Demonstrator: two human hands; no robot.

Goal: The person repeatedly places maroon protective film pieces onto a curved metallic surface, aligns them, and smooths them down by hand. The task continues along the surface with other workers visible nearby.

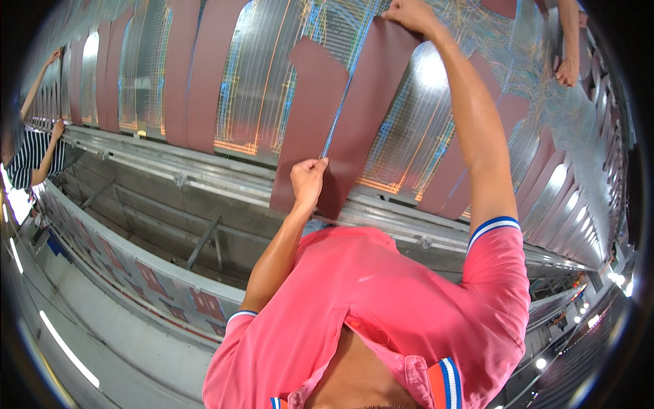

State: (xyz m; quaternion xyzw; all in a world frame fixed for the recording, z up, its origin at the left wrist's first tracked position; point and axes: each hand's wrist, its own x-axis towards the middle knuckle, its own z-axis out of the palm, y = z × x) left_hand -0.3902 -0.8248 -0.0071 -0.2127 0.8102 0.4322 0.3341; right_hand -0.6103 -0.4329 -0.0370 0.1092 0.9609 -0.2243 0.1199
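Observation:
A long maroon fabric panel [371, 102] lies slantwise on the shiny table, its near end hanging over the table's front edge. My left hand [308, 183] is closed in a pinch at the panel's left edge, close to the front of the table. At the far end, my right hand [412, 16] pinches the top edge of the same panel, with that arm stretched out. Just left of it lies a second maroon panel [310, 95] with an angled top. A blue line on the table shows in the narrow gap between the two pieces.
Coloured guide lines cover the metal tabletop [255, 88]. More maroon panels [211, 75] lie in rows on both sides. A metal rail [170, 163] runs along the front edge. Another person's hand [567, 71] rests at far right; a striped-shirted person [30, 155] works at far left.

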